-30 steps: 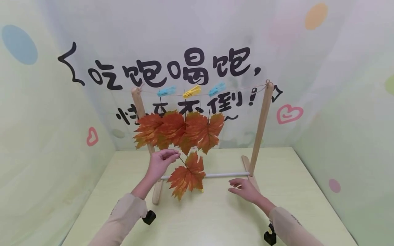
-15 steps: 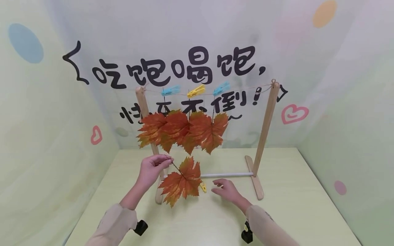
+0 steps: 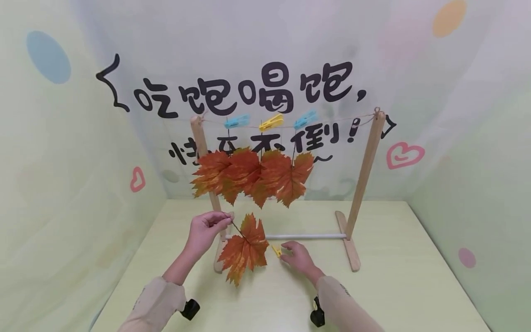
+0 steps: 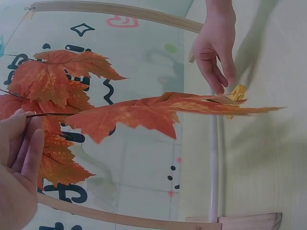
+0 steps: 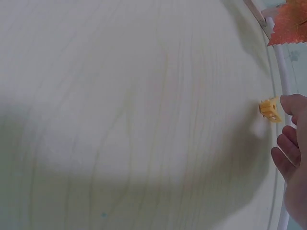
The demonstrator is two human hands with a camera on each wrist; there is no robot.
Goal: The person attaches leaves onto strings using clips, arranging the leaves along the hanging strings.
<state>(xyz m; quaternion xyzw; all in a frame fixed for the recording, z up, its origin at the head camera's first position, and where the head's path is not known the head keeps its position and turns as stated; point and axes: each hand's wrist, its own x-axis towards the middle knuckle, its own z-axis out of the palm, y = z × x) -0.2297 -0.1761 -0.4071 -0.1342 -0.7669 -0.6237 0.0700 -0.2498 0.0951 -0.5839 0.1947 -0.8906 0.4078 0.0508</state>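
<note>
My left hand [image 3: 205,233] pinches the thin stem of an orange-red artificial maple leaf [image 3: 244,251], which hangs tilted low in front of the rack. In the left wrist view that leaf [image 4: 139,112] is seen nearly edge-on. Close to the leaf's right side, a yellow clothespin [image 3: 276,250] is on the table. My right hand [image 3: 300,258] is right beside this clothespin, thumb and fingers bent and parted. In the right wrist view the thumb is at the clothespin [image 5: 270,110]; whether they touch I cannot tell.
A wooden rack with a right post [image 3: 365,175] and a white bottom bar [image 3: 307,237] carries a string. Two blue clothespins [image 3: 237,121] and a yellow one [image 3: 271,122] hold overlapping leaves [image 3: 288,177] on it. Printed cloth walls [image 3: 469,161] enclose the table [image 3: 386,286].
My right hand has moved left to the yellow clothespin on the table. My left hand has lowered the leaf slightly, still pinching its stem. The head view has shifted a little.
</note>
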